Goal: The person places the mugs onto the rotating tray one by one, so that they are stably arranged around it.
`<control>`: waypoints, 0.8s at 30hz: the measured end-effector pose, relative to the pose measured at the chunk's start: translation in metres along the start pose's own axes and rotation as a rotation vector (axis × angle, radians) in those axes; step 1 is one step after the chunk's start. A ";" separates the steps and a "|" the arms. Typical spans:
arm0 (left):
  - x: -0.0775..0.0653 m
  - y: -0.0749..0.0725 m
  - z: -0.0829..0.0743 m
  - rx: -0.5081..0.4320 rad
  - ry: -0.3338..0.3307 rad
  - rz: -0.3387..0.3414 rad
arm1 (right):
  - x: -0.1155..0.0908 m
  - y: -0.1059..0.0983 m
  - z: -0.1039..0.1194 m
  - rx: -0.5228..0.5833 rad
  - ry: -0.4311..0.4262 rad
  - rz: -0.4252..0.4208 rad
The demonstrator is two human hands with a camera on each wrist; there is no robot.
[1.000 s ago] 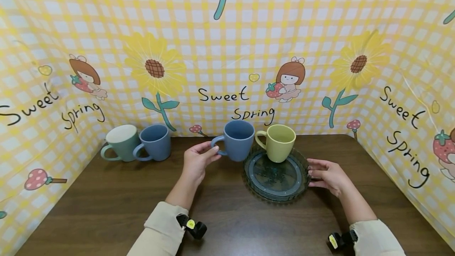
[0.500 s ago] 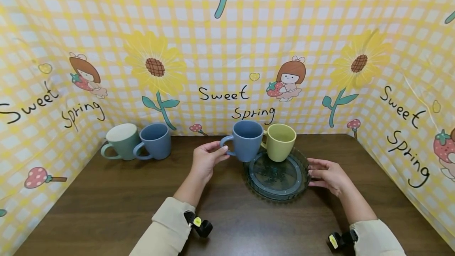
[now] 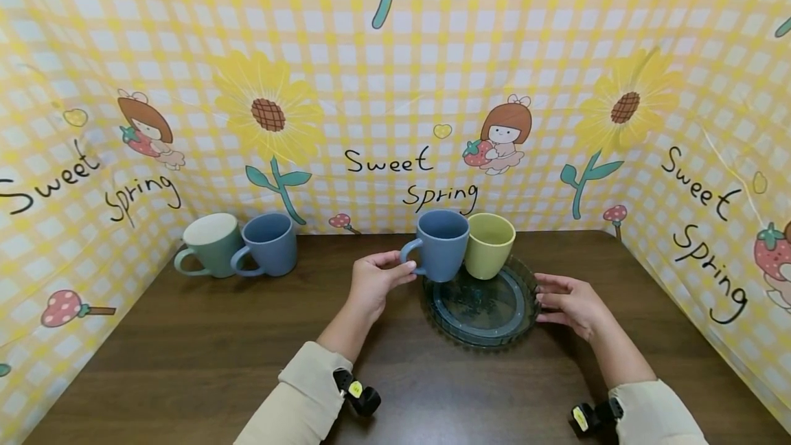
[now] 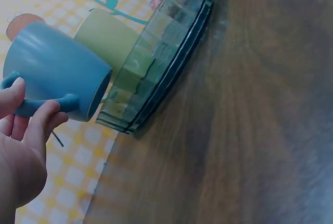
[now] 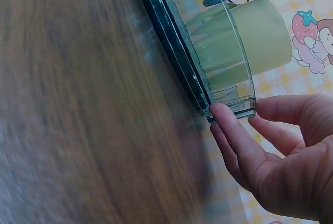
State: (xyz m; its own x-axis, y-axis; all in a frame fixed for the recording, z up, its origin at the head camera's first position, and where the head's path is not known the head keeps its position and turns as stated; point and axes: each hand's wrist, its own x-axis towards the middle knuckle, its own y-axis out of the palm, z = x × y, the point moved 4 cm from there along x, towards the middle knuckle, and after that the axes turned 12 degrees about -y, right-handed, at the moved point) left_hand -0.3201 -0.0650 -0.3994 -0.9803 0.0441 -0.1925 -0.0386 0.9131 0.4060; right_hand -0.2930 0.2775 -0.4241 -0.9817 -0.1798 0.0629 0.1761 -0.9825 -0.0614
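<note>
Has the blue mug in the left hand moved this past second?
Yes, rightward: the held blue mug has gone from below the start of the printed "Spring" to below its middle.

Two beige sleeves, black wrist cameras with small yellow labels

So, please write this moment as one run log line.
left grip: holds matte blue mug by handle; right grip: touches side of round translucent green tray; yellow-green mug: upright inside tray, beside held mug
</note>
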 end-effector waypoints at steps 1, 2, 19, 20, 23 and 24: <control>0.000 0.001 0.001 0.005 -0.003 0.005 | 0.000 0.000 0.000 0.000 0.000 0.000; 0.000 0.002 0.003 0.011 -0.003 0.010 | 0.000 0.000 0.000 0.001 -0.001 -0.001; 0.000 0.011 0.028 0.113 0.020 0.064 | -0.005 0.001 0.000 0.027 -0.007 -0.010; 0.000 0.011 0.030 0.134 0.023 0.053 | -0.006 0.001 0.000 0.028 -0.008 -0.010; 0.000 0.009 0.034 0.212 0.039 0.013 | -0.007 0.001 0.001 0.035 -0.013 -0.010; 0.000 0.008 0.035 0.246 0.048 -0.003 | -0.008 0.001 0.001 0.037 -0.015 -0.011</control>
State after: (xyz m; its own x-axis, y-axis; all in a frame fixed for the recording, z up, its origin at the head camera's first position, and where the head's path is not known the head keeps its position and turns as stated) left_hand -0.3137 -0.0436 -0.4277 -0.9885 0.0272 -0.1485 0.0008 0.9846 0.1751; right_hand -0.2849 0.2774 -0.4234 -0.9825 -0.1692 0.0785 0.1678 -0.9855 -0.0234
